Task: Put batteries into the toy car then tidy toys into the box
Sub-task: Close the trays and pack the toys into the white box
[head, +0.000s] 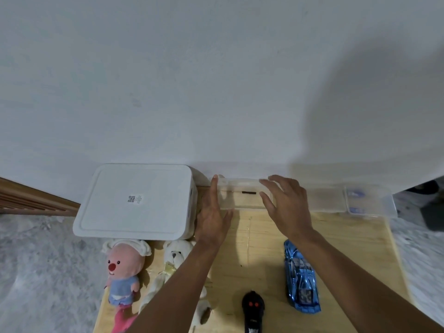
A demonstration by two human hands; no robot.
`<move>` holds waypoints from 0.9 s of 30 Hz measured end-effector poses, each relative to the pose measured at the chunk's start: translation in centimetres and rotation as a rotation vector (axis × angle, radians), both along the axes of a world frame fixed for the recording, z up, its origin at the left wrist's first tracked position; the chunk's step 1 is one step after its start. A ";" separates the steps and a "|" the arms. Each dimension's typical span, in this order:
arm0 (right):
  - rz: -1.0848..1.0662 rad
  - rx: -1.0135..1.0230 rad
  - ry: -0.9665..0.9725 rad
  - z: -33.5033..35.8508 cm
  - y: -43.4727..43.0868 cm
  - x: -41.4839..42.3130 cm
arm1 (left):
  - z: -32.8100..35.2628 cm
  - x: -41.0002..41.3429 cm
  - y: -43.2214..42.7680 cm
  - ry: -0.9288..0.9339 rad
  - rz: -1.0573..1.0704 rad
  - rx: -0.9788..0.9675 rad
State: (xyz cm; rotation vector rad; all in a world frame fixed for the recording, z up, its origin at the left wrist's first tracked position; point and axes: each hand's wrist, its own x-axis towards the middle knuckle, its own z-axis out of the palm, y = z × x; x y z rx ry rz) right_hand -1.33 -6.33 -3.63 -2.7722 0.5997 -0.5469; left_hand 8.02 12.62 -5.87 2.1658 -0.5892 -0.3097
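Starting at my near edge of the counter (264, 239), the remote (252, 308) lies between my forearms. The car (301, 277) lies just right of it, top side up, beside my right forearm. I judge it has no batteries yet, since its underside is not turned to me. On the left the pink plush (122, 270) and the bear (175, 258) lie side by side on their backs. They are just in front of the box (137, 200), handy for tidying later. The box has its lid on, so nothing can go in until that comes off.

Farther out, both arms reach to the clear case (237, 205) that stands against the wall. My left grip (211, 219) is open, fingers straight along the case's left end and thumb at its near edge, to steady it. My right grip (288, 205) is open too, fingers spread and laid over the case's right part, pinching nothing that I can see. I place them so to bracket the case, either to draw it nearer or to work its lid. A small dark thing shows inside it; I cannot tell what it is. Farther right along the wall, a second case (384, 205) holds blue pieces, perhaps the batteries, though they are too small to be sure. By my judgement the task is at its very start, with me hunting for batteries.
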 end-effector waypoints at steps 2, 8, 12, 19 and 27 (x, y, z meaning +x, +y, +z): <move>0.009 0.020 -0.016 -0.2 -0.2 0.0 | 0.2 -0.3 0.1 0.005 0.002 0.070; 0.047 0.138 0.057 -1.4 0.1 -0.7 | -0.1 -1.7 0.8 0.018 0.029 0.333; 0.074 0.177 0.122 -2.3 0.6 -1.5 | -0.2 -1.8 1.0 -0.019 0.016 0.422; 0.102 0.207 0.205 -2.6 0.8 -1.7 | 0.1 -0.6 0.1 -0.097 -0.002 0.498; 0.097 0.213 0.341 -1.7 0.8 -0.8 | -0.6 -0.4 -0.3 -0.113 0.047 0.510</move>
